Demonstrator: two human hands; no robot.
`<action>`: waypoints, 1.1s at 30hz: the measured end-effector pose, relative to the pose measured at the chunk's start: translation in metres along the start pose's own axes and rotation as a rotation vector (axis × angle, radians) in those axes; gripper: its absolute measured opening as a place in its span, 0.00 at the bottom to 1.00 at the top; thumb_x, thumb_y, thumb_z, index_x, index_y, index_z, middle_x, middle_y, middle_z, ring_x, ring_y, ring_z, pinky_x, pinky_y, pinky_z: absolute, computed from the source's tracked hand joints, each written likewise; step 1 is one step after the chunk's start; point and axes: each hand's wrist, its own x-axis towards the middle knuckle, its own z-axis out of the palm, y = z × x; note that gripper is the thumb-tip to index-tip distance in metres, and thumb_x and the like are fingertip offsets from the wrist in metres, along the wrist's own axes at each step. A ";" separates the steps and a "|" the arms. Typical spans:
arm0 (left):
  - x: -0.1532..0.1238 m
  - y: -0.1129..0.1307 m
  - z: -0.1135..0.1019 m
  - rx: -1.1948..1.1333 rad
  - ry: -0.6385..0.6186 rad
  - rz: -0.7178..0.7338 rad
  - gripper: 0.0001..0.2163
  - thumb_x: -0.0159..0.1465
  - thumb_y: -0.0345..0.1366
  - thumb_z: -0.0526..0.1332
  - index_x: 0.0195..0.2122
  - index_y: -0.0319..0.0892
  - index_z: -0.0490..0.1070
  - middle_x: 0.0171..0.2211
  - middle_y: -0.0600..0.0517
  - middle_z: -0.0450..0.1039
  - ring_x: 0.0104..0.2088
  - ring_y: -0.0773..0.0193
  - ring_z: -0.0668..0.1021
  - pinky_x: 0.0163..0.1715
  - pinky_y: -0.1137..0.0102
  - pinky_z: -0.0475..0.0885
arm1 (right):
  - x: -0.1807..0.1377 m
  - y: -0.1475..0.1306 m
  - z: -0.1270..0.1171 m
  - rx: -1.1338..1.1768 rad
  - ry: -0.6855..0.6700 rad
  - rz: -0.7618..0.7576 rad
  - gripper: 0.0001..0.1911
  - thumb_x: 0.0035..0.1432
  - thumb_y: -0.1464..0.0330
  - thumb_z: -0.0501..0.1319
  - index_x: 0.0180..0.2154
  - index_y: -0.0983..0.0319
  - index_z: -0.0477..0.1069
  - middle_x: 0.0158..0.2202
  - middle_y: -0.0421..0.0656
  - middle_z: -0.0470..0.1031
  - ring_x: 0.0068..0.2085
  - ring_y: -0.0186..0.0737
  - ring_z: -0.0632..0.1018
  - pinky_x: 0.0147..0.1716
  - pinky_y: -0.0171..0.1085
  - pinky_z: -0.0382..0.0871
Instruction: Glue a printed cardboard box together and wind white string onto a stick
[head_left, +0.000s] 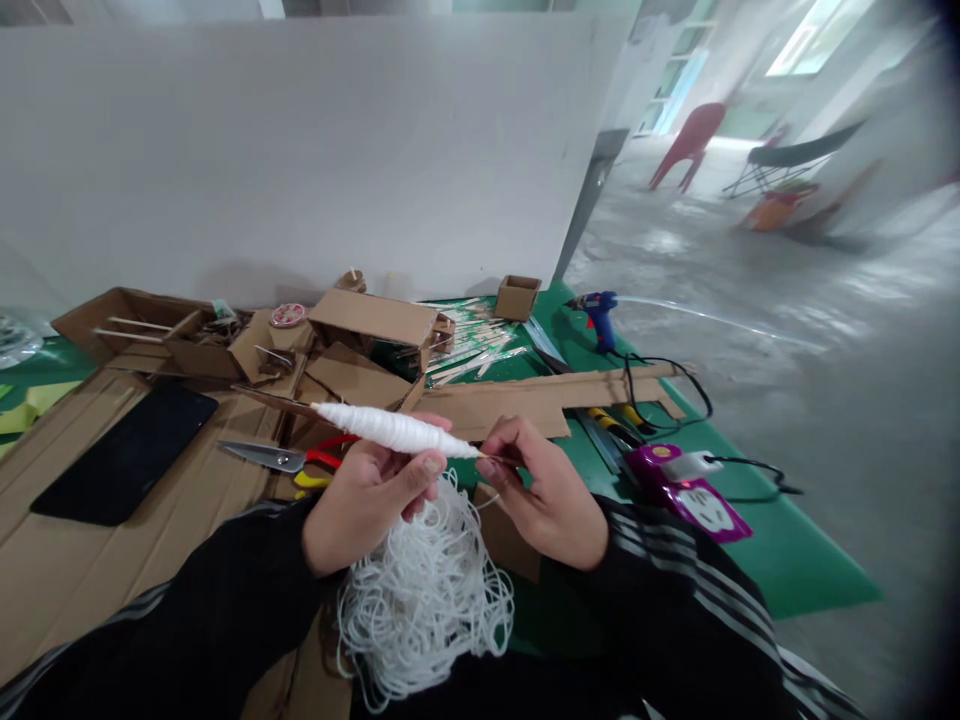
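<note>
A stick wound with white string (390, 428) lies sideways in front of me, thick in the middle and tapering at both ends. My left hand (382, 490) is closed around its middle, thumb on the near side. At the right tip, my right hand (544, 490) pinches the thin bare end of the stick; a strand of string runs down close to those fingers. Below both hands sits a loose heap of white string (435, 600). Scissors (277, 457) with red and yellow handles rest just left of my left hand.
A black tablet (127, 455) lies on cardboard at left. Cardboard boxes (375, 318) and thin wooden sticks (480, 340) stand behind. On the right are a blue glue gun (600, 318), its cord, and a purple power strip (690, 495) near the green table's edge (817, 580).
</note>
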 end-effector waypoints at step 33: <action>0.000 -0.004 -0.002 0.048 -0.035 0.055 0.13 0.62 0.38 0.65 0.46 0.40 0.71 0.23 0.58 0.71 0.26 0.71 0.72 0.30 0.76 0.68 | -0.002 -0.001 0.000 0.024 -0.026 -0.003 0.03 0.65 0.68 0.55 0.38 0.60 0.62 0.28 0.38 0.67 0.26 0.34 0.68 0.26 0.33 0.62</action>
